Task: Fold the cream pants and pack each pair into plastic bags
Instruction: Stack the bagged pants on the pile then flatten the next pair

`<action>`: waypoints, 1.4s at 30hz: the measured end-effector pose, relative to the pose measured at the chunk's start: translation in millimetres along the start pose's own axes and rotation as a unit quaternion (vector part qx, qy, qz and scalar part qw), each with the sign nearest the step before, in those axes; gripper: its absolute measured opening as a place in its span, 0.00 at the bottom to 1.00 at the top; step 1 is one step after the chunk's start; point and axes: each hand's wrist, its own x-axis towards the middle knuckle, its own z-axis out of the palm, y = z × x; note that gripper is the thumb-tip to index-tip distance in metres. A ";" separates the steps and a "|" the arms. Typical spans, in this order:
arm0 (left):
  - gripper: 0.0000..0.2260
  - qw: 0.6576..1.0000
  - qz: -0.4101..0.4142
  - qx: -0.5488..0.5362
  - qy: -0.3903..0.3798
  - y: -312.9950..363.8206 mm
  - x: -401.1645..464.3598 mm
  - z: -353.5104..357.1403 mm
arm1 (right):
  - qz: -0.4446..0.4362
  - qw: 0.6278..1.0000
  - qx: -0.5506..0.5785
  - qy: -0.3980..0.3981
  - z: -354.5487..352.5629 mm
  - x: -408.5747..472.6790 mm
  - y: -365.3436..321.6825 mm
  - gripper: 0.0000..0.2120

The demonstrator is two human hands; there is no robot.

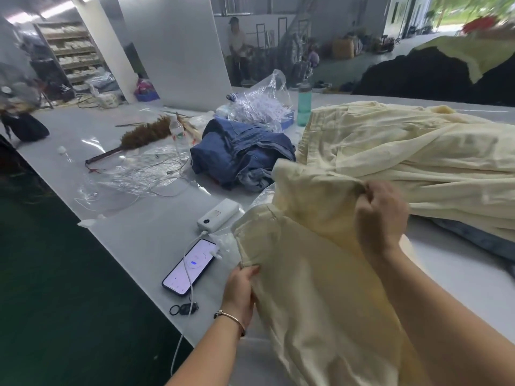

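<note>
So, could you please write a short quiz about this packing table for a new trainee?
1. True or false: both hands grip the cream pants.
2. Which thing lies nearest the left hand? A) the feather duster B) the phone C) the green bottle
3. What lies between the clear water bottle and the pile of cream pants?

Key
1. True: the left hand holds one edge, and the right hand pinches the cloth higher up.
2. B.
3. A heap of blue jeans.
</note>
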 end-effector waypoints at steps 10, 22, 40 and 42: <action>0.12 0.991 -0.023 0.125 0.034 -10.1 3.1 1.1 | -0.290 0.818 -0.173 -0.466 21.8 -139.9 6.7 0.15; 0.10 0.998 -0.001 -0.069 -0.010 19.6 -6.1 -2.0 | -0.123 0.940 -0.114 -0.297 64.2 -107.4 -23.2 0.27; 0.13 0.994 -0.030 0.104 0.032 40.4 -5.3 33.0 | -0.249 0.861 -0.121 -0.427 35.7 -125.7 -4.4 0.37; 0.09 0.996 -0.007 0.088 0.035 54.9 1.0 38.4 | -0.181 0.882 -0.174 -0.399 18.1 -128.4 16.1 0.44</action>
